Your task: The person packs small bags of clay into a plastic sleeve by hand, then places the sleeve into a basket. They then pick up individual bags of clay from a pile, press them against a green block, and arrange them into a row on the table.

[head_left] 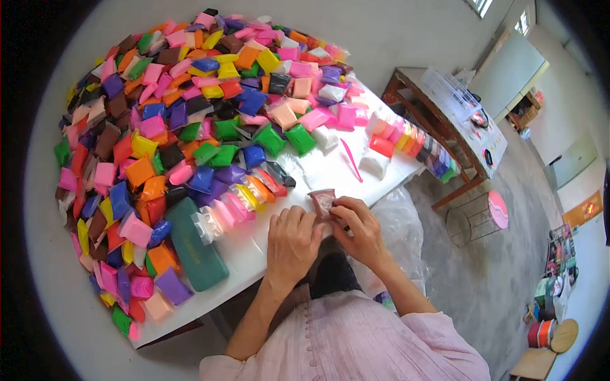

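Between my two hands, at the front edge of the white table [251, 244], is a small brown packet [323, 202] in clear wrap. My left hand [293, 244] has its fingers bent together against the packet's left side. On the right side my right hand [357, 232] pinches the packet between thumb and fingers. A row of wrapped packets in pink, yellow, orange and red [244, 200] lies to the left of my hands, beside a dark green case [194, 247]. Beyond the hands are a pink stick tool [351, 160] and a white packet [375, 164].
A large heap of coloured packets [152, 127] covers the table's left and back. Another packet row [413, 143] runs along the right end. A clear plastic bag [400, 235] hangs below the edge. Farther right stand a wooden table [406, 89] and a round stool [497, 209].
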`<state>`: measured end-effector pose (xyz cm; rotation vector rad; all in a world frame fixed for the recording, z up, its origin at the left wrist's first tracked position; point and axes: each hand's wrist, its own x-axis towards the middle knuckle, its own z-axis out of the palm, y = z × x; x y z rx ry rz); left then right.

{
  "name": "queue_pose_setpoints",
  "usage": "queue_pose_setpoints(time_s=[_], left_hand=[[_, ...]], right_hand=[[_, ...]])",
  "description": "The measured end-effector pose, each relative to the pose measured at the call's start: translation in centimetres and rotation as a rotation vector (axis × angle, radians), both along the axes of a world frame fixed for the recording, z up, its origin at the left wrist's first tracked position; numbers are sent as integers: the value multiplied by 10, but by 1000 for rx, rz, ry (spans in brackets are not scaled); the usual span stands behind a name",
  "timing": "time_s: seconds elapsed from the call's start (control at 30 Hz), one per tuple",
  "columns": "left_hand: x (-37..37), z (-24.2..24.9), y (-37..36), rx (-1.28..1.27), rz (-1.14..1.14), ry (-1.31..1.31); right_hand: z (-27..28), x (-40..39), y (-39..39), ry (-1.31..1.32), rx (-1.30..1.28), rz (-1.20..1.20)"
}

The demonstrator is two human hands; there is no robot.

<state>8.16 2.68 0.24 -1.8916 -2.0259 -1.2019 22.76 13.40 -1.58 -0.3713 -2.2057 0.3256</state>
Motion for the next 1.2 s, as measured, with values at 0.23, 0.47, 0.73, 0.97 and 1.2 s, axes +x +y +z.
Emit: queue_pose_setpoints(time_s=[0.23, 0.47, 0.73, 0.97, 1.2], left_hand=[[1, -6, 1, 35, -1, 96], [0, 3, 3, -25, -22, 138], [-8, -5, 12, 13, -158, 185], [-5, -6, 11, 15, -168, 170], [-6, -3, 7, 16, -181, 152]], right_hand=[[5, 8, -5, -62, 82, -254], [3, 4, -6, -62, 122, -197], [-1, 0, 0, -115, 269, -193], [-8, 4, -4, -128, 267, -204], [41, 10, -21, -288, -118, -361]])
